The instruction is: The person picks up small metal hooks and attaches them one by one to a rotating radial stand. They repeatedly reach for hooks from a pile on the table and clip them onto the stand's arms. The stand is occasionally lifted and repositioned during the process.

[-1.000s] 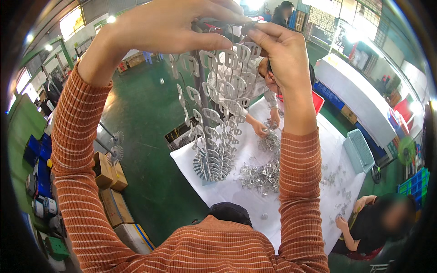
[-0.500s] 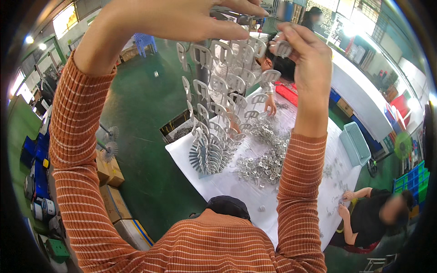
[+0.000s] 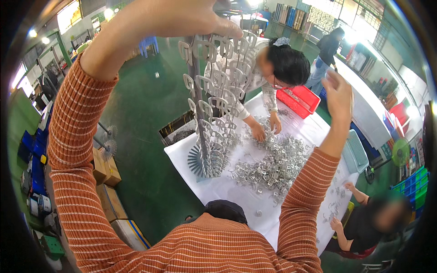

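Note:
A tall rack (image 3: 195, 86) stands upright on the white-covered table, its tiers hung with several grey buckle-like pieces (image 3: 205, 51). My left hand (image 3: 177, 18) is at the rack's top, thumb stretched out beside the upper pieces; its other fingers are mostly cut off by the upper edge. Raised to the right of the rack, my right hand (image 3: 339, 100) is apart from it, slightly blurred, fingers loosely spread, with no piece visible in it. A heap of similar small grey pieces (image 3: 273, 166) lies on the table below, between the rack and my right forearm.
Across the white table (image 3: 191, 175), a co-worker (image 3: 287, 59) reaches into the heap beside a red tray (image 3: 300, 101). Another person (image 3: 378, 223) handles pieces at the right edge. A pale green basket (image 3: 356, 152) stands at that side. Cardboard boxes (image 3: 111, 202) are on the floor, left.
My right hand has moved right and away from the rack; the grey piece it held no longer shows in it. My left hand appears slightly higher. The co-worker's head and hands show more fully.

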Motion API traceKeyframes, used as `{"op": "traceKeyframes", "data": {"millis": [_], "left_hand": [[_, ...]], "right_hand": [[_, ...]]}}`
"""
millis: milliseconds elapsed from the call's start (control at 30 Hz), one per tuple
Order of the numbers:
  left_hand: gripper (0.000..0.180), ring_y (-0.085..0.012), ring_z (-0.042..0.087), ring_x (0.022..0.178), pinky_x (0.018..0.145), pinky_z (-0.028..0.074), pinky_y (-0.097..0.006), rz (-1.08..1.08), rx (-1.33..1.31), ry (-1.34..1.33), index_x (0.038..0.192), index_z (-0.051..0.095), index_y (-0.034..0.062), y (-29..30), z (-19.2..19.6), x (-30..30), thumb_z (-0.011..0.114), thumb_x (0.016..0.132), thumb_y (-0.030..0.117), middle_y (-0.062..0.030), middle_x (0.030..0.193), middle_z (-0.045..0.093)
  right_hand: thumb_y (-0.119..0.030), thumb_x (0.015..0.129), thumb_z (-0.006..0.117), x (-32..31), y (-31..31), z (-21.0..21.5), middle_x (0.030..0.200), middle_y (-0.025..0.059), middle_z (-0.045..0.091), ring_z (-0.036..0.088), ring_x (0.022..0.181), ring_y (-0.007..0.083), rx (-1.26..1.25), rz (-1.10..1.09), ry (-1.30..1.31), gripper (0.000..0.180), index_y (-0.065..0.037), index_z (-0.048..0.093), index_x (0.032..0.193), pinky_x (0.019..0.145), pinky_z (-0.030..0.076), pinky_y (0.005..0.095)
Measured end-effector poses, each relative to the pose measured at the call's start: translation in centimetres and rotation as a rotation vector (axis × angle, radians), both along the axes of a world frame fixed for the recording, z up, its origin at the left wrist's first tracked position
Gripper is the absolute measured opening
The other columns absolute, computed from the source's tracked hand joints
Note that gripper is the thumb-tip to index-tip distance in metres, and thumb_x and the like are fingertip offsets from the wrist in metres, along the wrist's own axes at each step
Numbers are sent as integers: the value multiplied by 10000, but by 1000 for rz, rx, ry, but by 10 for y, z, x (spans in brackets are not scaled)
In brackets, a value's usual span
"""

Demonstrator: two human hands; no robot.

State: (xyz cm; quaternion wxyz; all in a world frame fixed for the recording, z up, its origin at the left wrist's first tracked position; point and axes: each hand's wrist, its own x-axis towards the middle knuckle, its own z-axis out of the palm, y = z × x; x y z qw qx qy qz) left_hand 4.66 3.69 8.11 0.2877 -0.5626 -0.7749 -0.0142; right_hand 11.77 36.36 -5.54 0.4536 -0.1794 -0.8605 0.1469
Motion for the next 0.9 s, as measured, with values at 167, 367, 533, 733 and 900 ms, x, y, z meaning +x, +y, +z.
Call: {"op": "traceKeyframes", "data": {"millis": [167,367,533,733,900], "left_hand": [[518,-298,561,1095,953,448,-398,-54,-128,-182,1179,582,-17,0,15,4,634,846,377,-196,1213,573],[502,-313,572,1077,924,472,-393,-350,-190,-92,1217,547,-42,-5,8,-33,585,889,335,-228,1252,533],[464,-320,548,1124,947,457,-394,-344,-162,-152,1232,526,-58,0,6,-19,535,919,284,-240,1276,510],[487,-331,544,1119,967,434,-405,-197,-146,68,1233,522,-60,-1,-3,-35,505,924,316,-237,1263,520],[539,-368,523,1134,986,412,-413,188,-143,-94,1228,528,-57,8,3,-4,481,925,385,-264,1282,487]], "right_hand": [[-177,842,641,-35,-114,45,830,67,688,626,772,92,-406,893,221,280,16,673,1043,726,469,234],[-146,835,649,-51,-132,50,774,31,673,545,640,74,-484,1040,212,217,25,694,961,637,440,229],[-141,841,664,-53,-131,47,645,35,602,493,420,71,-477,936,333,211,20,666,978,350,319,202],[-149,846,653,-26,-95,36,936,79,668,633,839,137,-598,853,385,254,32,667,1023,777,501,254],[-250,799,680,-3,16,11,872,101,690,633,780,137,-396,190,224,312,-7,698,995,721,479,270]]}}
